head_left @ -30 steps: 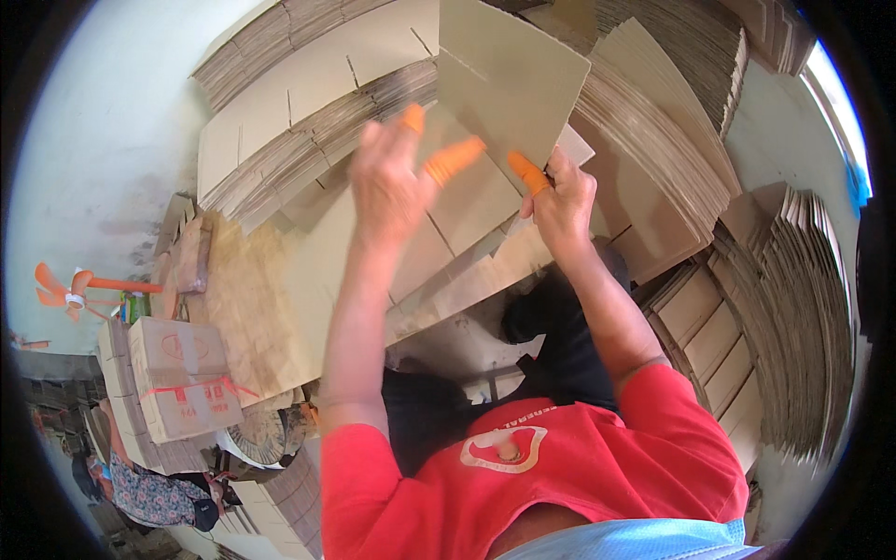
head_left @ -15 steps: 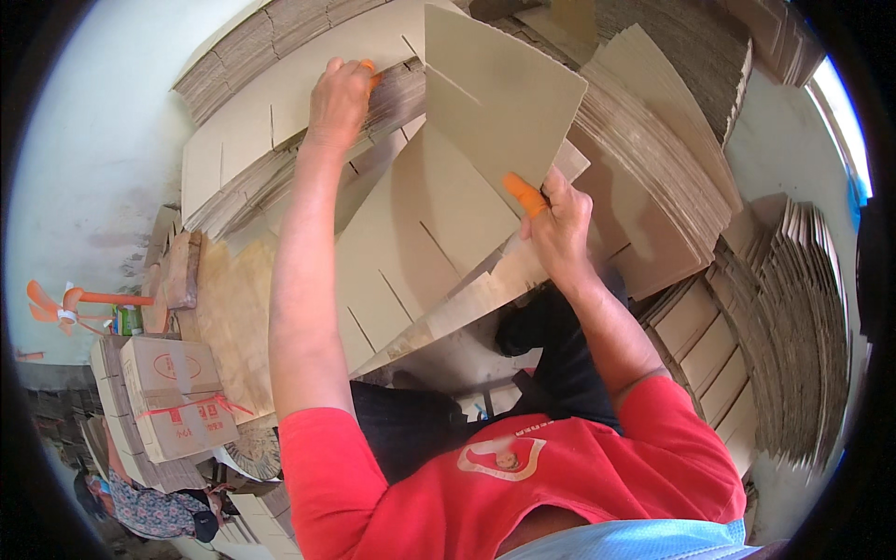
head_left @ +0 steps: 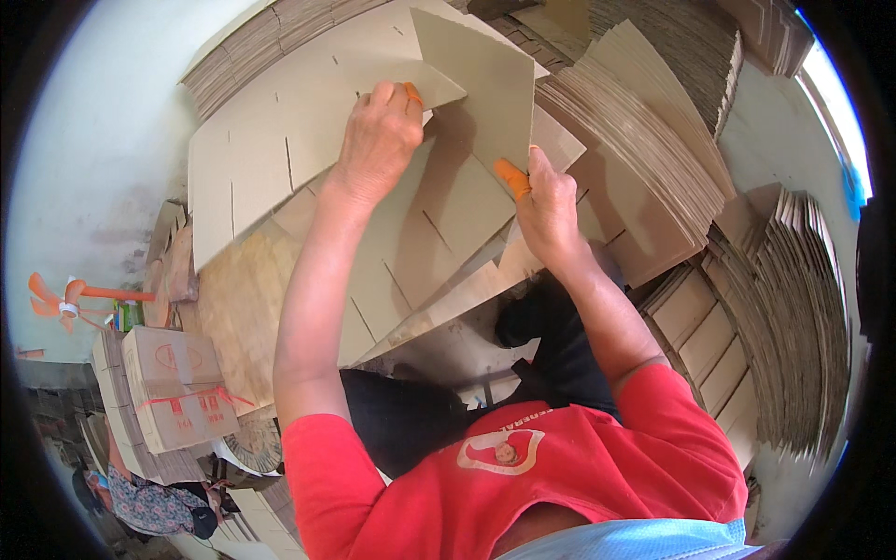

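My left hand (head_left: 385, 135), with orange covering on a finger, pinches the near edge of a long slotted cardboard sheet (head_left: 252, 173) at the upper left. The sheet's right end meets an upright plain cardboard panel (head_left: 485, 89). My right hand (head_left: 549, 201) grips the lower corner of that panel, an orange-wrapped finger against its face. Whether the two pieces interlock cannot be made out. Beneath both hands lies another slotted cardboard sheet (head_left: 411, 252) on the work surface, partly shaded by the panel.
A stack of cardboard sheets (head_left: 644, 159) fans out to the right, with more upright stacks (head_left: 793, 317) beyond. A bare wooden board (head_left: 247, 289), a cardboard box (head_left: 177, 387) and an orange fan (head_left: 67, 303) are at left. Another person (head_left: 154, 504) is at the lower left.
My left hand has moved right and nearer, bringing the slotted sheet over the layered edges at left. The panel in my right hand has turned and shifted left.
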`<act>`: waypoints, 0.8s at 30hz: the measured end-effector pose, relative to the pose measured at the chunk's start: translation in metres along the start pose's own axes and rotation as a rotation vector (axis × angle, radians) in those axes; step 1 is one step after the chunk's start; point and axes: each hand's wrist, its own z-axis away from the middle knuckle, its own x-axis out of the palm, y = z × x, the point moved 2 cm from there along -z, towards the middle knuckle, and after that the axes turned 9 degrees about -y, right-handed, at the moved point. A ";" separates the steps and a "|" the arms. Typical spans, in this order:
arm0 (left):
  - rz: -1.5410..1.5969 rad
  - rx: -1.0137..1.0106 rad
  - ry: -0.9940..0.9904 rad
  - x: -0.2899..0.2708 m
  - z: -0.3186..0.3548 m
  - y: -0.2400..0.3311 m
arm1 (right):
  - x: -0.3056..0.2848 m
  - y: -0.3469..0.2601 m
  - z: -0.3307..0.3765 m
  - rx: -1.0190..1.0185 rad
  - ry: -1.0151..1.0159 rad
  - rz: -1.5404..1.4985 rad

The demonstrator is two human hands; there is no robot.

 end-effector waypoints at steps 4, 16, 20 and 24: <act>0.076 -0.075 -0.046 -0.030 0.012 0.014 | -0.015 -0.016 0.006 0.008 -0.058 0.186; 0.355 -0.055 0.055 -0.097 0.037 0.057 | -0.038 -0.051 0.002 -0.087 -0.226 0.457; 0.382 -0.315 -0.258 -0.079 0.050 0.024 | -0.026 -0.072 -0.020 -0.333 -0.387 0.582; 0.396 -0.381 -0.364 -0.067 0.072 -0.006 | 0.020 -0.069 -0.070 -0.416 -0.578 0.609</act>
